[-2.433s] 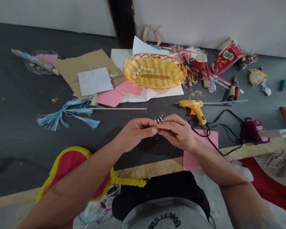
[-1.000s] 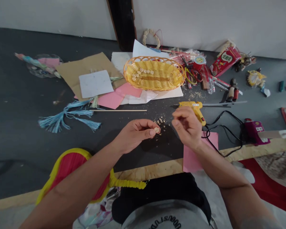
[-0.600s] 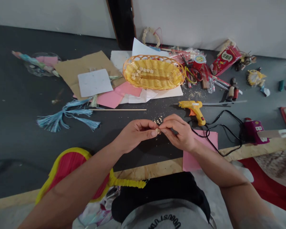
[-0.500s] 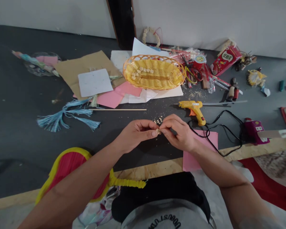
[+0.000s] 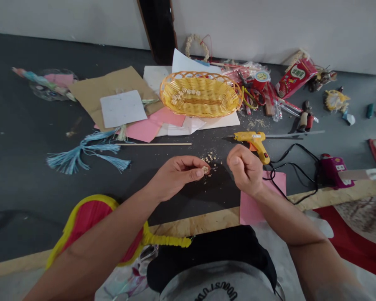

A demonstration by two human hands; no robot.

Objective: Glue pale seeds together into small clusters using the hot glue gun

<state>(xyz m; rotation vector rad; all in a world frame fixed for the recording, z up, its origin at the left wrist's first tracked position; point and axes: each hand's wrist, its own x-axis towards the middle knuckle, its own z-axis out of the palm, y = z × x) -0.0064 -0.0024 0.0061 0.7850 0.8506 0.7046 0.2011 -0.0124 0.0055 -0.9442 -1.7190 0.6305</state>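
Worktop (image 5: 19,167), grey. Fan (image 5: 90,211), one, red and yellow, at the front edge, partly hidden by the left forearm (image 5: 113,225). Tassel (image 5: 73,156), one, blue, toward the left. Brown paper (image 5: 89,94), one sheet, toward the back edge; card (image 5: 123,108), one, white, upon it. Stick (image 5: 156,144), one. Left hand (image 5: 175,179): pinching one cream piece (image 5: 205,169) above the worktop's middle. Basket (image 5: 219,90), one, toward the back edge; cream pieces (image 5: 184,92) inside, too small to count. Crumbs (image 5: 210,156), many, just beyond the held piece. Right hand (image 5: 246,169): curled closed, near the piece, apart from it; contents hidden. Glue gun (image 5: 249,136), one, just beyond. Pink sheet (image 5: 252,207), one, across the front edge. Carton (image 5: 296,78), one, red, near the back edge.
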